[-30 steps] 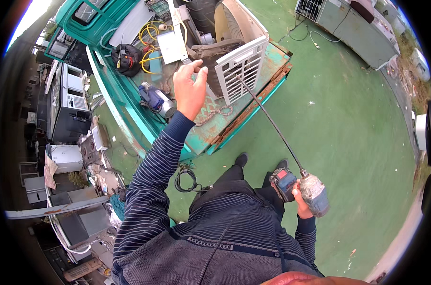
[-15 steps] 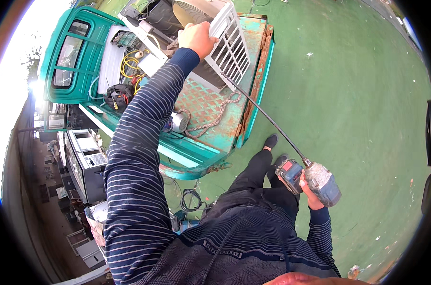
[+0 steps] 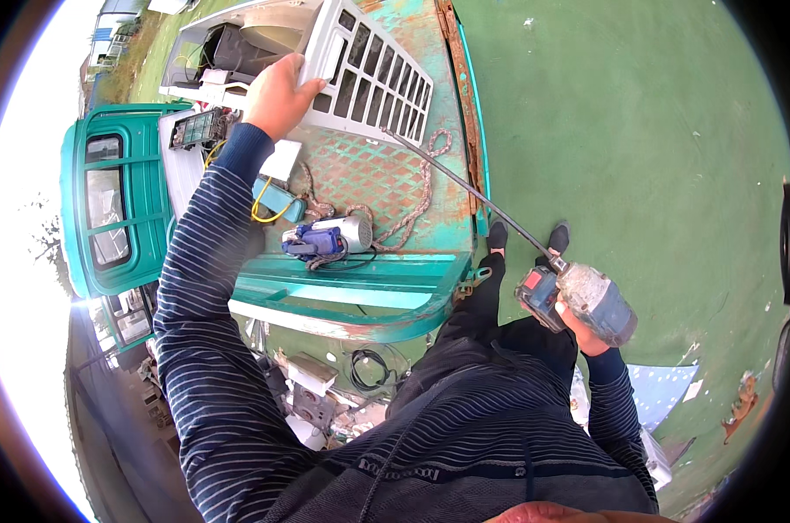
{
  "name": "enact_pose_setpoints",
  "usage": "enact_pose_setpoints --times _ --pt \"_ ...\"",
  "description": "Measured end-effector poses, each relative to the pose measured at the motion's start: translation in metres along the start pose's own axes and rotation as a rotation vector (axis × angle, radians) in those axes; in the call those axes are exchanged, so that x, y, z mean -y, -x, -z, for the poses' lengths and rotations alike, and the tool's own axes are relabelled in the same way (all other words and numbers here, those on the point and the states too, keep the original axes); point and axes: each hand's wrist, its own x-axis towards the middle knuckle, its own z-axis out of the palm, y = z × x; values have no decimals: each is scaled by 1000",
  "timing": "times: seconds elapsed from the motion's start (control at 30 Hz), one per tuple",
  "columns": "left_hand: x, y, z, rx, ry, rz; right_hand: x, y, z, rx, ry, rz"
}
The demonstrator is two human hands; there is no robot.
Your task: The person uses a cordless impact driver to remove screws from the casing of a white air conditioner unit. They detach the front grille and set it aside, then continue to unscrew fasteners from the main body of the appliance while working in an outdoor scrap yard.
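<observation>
My left hand [image 3: 281, 94] is closed on the upper edge of an air conditioner outdoor unit [image 3: 367, 78], thumb against its white slatted panel. Its top is off, so a beige fan part [image 3: 277, 28] shows inside. In my right hand [image 3: 584, 331] is a worn cordless impact driver [image 3: 597, 301] with a battery on its base. A long thin driver bit [image 3: 473, 193] runs from it to the lower edge of the slatted panel, its tip touching or very near the casing; I cannot tell which. The unit rests on a rusty truck bed [image 3: 351, 183].
A blue and silver pump-like machine [image 3: 329, 237] sits on the bed beside a thick rope [image 3: 417, 196]. The green cab [image 3: 120, 200] stands at the left. A coiled black cable [image 3: 369, 370] and scrap parts [image 3: 312, 392] lie below the bed's side rail [image 3: 351, 301].
The view has shifted, and the unit and my left hand now sit farther left in it. More of the slatted panel shows. The bit's tip remains at the panel's lower edge.
</observation>
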Motion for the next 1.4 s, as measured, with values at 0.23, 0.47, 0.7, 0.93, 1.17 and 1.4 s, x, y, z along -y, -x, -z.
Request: enact_pose_setpoints --times 0.23,0.47,0.7,0.93,1.17,1.4 --pt "23 2 -16 -58 310 -88 15 -14 -84 -122 -165 36" --pt "27 -4 -20 -53 510 92 9 -29 -117 -217 -168 75" --pt "28 -3 -20 -98 525 66 2 -35 -113 -215 -643 -142" --pt "23 -7 -19 -152 491 127 -6 -52 -103 -183 -452 -43" --pt "27 -5 -21 -172 506 110 -11 -64 -96 -148 -401 7" --pt "26 -4 -22 -196 460 92 -9 -71 -101 -135 -513 -23"
